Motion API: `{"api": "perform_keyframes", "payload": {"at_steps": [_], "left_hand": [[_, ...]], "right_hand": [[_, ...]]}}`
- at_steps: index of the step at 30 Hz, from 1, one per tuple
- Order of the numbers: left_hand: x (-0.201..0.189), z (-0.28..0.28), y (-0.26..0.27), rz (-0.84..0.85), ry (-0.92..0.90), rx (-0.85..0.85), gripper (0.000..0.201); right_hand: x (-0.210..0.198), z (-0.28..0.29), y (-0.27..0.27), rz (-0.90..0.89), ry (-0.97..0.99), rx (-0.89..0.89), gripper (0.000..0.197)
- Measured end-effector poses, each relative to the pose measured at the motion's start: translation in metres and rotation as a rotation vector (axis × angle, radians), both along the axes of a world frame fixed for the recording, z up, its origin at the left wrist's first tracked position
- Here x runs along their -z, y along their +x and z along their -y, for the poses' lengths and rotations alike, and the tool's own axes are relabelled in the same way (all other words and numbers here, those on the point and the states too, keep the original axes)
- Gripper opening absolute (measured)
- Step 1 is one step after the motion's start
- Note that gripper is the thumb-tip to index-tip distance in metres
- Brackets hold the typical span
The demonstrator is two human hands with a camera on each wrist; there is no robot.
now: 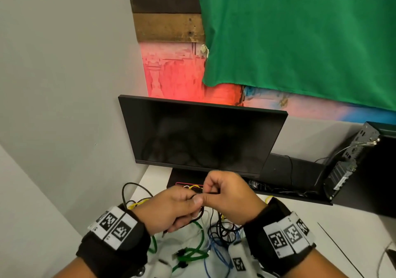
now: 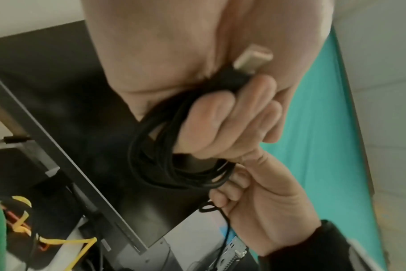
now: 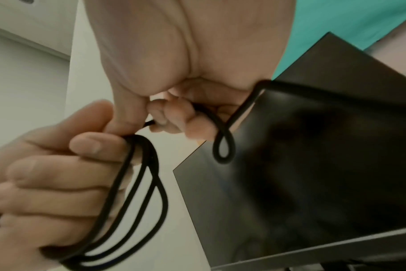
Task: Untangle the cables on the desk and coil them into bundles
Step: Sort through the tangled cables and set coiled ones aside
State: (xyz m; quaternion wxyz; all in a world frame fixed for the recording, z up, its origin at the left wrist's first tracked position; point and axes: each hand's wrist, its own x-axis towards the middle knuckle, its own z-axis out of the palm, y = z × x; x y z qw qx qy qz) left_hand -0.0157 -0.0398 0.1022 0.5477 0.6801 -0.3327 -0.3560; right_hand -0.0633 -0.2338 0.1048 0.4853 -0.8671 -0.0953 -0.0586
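My left hand (image 1: 182, 205) grips a coil of thin black cable (image 2: 151, 165). The cable's silver USB plug (image 2: 253, 56) sticks out past the curled fingers (image 2: 220, 119). My right hand (image 1: 212, 194) touches the left one and pinches a free stretch of the same black cable (image 3: 223, 146), which forms a small loop below its fingers (image 3: 169, 113). The coil's loops (image 3: 151, 192) hang from the left hand (image 3: 58, 174). Below both hands, a tangle of green (image 1: 199, 235), blue (image 1: 216, 254), yellow (image 1: 137, 203) and black (image 1: 222, 230) cables lies on the white desk (image 1: 300, 220).
A dark monitor (image 1: 201, 136) stands just behind the hands. A small black computer (image 1: 347, 162) with wires plugged in leans at the right. A green cloth (image 1: 300, 37) hangs on the wall above. A grey wall closes the left side.
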Motion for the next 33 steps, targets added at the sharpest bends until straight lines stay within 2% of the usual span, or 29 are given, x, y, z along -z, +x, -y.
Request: {"api": "perform_keyframes", "payload": {"at_steps": [3, 5, 6, 7, 10, 12, 14, 16, 19, 21, 24, 27, 29, 30, 33], "left_hand": [[-0.004, -0.001, 0.004, -0.17, -0.1, -0.208, 0.044], [-0.007, -0.005, 0.011, -0.218, -0.153, -0.391, 0.044], [-0.009, -0.009, 0.016, -0.225, -0.177, -0.455, 0.041], [-0.01, -0.012, 0.02, -0.229, -0.202, -0.495, 0.04], [-0.012, -0.015, 0.027, -0.223, -0.243, -0.539, 0.039], [-0.011, -0.016, 0.028, -0.177, -0.237, -0.552, 0.042], [-0.009, -0.016, 0.027, -0.115, -0.212, -0.576, 0.048], [-0.006, -0.017, 0.027, -0.075, -0.17, -0.638, 0.051], [-0.004, -0.016, 0.024, -0.031, -0.094, -0.645, 0.053], [-0.003, -0.013, 0.021, -0.033, -0.048, -0.623, 0.051], [0.0, -0.004, 0.016, -0.017, 0.001, -0.578, 0.048], [0.005, 0.007, 0.012, 0.07, 0.038, -0.54, 0.048], [0.009, 0.01, 0.013, 0.092, 0.035, -0.586, 0.048], [0.01, 0.01, 0.014, 0.079, 0.027, -0.626, 0.048], [0.014, 0.01, 0.018, 0.043, 0.004, -0.733, 0.048]], "right_hand": [[0.008, 0.013, 0.006, -0.017, 0.301, -0.028, 0.026], [0.02, 0.026, 0.008, -0.162, 0.581, -0.035, 0.041], [0.028, 0.029, 0.008, -0.25, 0.64, -0.048, 0.049], [0.036, 0.029, 0.006, -0.303, 0.626, -0.063, 0.051], [0.056, 0.015, 0.003, -0.299, 0.453, -0.088, 0.032], [0.058, 0.005, 0.004, -0.225, 0.392, -0.017, 0.024], [0.056, 0.0, 0.006, -0.155, 0.491, 0.095, 0.017], [0.055, 0.003, 0.007, -0.078, 0.598, 0.211, 0.02], [0.05, 0.009, 0.003, 0.057, 0.446, 0.337, 0.025], [0.047, 0.007, 0.003, 0.08, 0.304, 0.319, 0.023], [0.041, -0.004, 0.003, 0.006, 0.156, 0.165, 0.019], [0.037, -0.015, 0.002, -0.04, 0.011, 0.038, 0.014], [0.036, -0.017, 0.003, 0.038, -0.164, 0.111, 0.009], [0.036, -0.016, 0.002, 0.087, -0.205, 0.196, 0.014], [0.033, -0.014, -0.003, 0.161, -0.041, 0.395, 0.02]]}}
